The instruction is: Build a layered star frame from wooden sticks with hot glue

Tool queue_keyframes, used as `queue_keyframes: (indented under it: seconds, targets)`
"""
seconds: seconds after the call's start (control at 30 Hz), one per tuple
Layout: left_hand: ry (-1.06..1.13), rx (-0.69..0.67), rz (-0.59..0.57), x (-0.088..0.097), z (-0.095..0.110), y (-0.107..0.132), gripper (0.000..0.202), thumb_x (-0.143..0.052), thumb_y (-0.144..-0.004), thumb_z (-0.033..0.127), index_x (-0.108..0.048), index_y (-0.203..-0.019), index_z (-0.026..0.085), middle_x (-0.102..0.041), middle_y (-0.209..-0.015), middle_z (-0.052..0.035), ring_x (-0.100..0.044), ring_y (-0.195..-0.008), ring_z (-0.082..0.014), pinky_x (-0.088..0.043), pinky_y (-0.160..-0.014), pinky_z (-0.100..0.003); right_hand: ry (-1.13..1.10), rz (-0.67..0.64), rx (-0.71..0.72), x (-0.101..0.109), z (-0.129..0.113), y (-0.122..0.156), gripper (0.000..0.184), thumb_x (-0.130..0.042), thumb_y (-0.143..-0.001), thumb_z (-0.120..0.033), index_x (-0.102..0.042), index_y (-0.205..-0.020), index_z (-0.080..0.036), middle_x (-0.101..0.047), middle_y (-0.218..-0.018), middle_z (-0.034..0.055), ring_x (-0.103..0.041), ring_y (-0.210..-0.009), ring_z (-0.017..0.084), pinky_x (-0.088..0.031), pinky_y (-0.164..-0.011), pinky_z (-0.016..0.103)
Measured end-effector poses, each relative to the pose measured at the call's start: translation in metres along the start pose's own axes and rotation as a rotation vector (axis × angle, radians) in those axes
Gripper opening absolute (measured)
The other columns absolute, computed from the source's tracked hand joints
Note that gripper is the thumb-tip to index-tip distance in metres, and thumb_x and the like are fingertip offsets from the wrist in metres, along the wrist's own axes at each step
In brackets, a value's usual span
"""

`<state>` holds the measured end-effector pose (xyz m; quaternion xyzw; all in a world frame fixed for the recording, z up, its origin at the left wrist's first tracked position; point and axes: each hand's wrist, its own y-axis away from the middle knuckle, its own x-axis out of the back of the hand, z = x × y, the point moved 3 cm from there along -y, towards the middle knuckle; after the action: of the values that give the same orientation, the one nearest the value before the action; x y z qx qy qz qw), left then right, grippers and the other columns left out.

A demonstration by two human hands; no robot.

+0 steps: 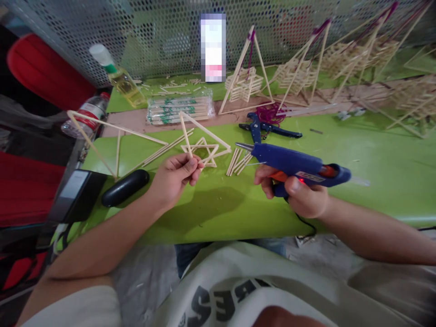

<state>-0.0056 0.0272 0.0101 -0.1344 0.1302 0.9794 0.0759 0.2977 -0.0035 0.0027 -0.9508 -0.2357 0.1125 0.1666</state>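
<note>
The green counter (pixel 374 181) fills the view from 9 to 3 o'clock, backed by a perforated metal screen (pixel 102 36). Along its far edge, from 12 to 2 o'clock, stands a row of stick pyramids (pixel 245 81), set back, probably to keep the near area free for the hands.

At 3 o'clock the right hand (pixel 299 195) has its grip closed round the handle of a blue glue gun (pixel 293 164), a finger on the orange trigger. The gun lies level with its nozzle aimed toward 9 o'clock, seemingly to bring the tip to the sticks.

At 9 o'clock the left hand (pixel 175 177) has its grip pinched together on one leg of a stick triangle (pixel 204 131), tilting it up off the counter; the frame's far side rests beside a stick star (pixel 201 152).

A wrapped stick pack (pixel 179 109) lies at 11 o'clock, blue cutters (pixel 262 129) at 12, loose sticks (pixel 238 162) between the hands, all within reach.

The pack's green print, the gun's label and the bottle labels are too small to read; the shirt (pixel 218 295) shows large letters, roughly "RES", seen upside down
</note>
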Motion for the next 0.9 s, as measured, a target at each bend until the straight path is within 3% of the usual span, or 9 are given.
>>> queue_keyframes:
  seconds: [0.17, 0.27, 0.4, 0.63, 0.9]
  targets:
    - [-0.008, 0.007, -0.003, 0.001, 0.001, -0.001, 0.044, -0.11, -0.079, 0.049, -0.082, -0.083, 0.015, -0.064, -0.062, 0.0002, -0.056, -0.055, -0.008, -0.045, -0.054, -0.018, 0.023, 0.011, 0.04, 0.002, 0.004, 0.003, 0.04, -0.069, -0.114, -0.058, -0.089, -0.133, -0.028, -0.086, -0.116, 0.0132, -0.069, -0.065, 0.017, -0.058, -0.054, 0.033]
    - [-0.014, 0.007, -0.011, 0.0, 0.001, -0.001, 0.044, -0.108, -0.081, 0.049, -0.082, -0.084, 0.015, -0.063, -0.062, 0.0003, -0.055, -0.055, -0.0081, -0.046, -0.054, -0.019, 0.057, 0.014, 0.049, -0.001, -0.001, 0.0, 0.041, -0.063, -0.117, -0.057, -0.089, -0.122, -0.026, -0.081, -0.099, 0.0111, -0.067, -0.063, 0.017, -0.054, -0.053, 0.033]
    - [-0.003, 0.022, 0.001, 0.0, 0.0, -0.001, 0.05, -0.114, -0.074, 0.053, -0.082, -0.081, 0.015, -0.064, -0.061, 0.0007, -0.056, -0.054, -0.0076, -0.046, -0.053, -0.017, 0.072, 0.04, 0.025, -0.004, -0.006, -0.004, 0.045, -0.065, -0.115, -0.063, -0.086, -0.106, -0.024, -0.074, -0.079, 0.0078, -0.063, -0.059, 0.019, -0.053, -0.051, 0.033]
    - [-0.012, 0.011, -0.006, 0.001, 0.0, -0.001, 0.048, -0.111, -0.078, 0.052, -0.082, -0.083, 0.015, -0.063, -0.061, 0.0006, -0.054, -0.054, -0.0077, -0.046, -0.054, -0.019, 0.019, 0.029, 0.012, -0.005, -0.007, -0.002, 0.038, -0.071, -0.114, -0.059, -0.086, -0.11, -0.024, -0.082, -0.097, 0.0101, -0.07, -0.063, 0.017, -0.058, -0.051, 0.031]
    - [-0.012, -0.022, 0.016, 0.0, -0.001, -0.001, 0.043, -0.11, -0.079, 0.049, -0.083, -0.083, 0.016, -0.07, -0.068, -0.0021, -0.056, -0.057, -0.0084, -0.046, -0.053, -0.019, 0.0, 0.017, -0.012, -0.004, -0.006, 0.002, 0.04, -0.069, -0.113, -0.061, -0.085, -0.11, -0.025, -0.081, -0.096, 0.0104, -0.07, -0.066, 0.019, -0.056, -0.051, 0.033]
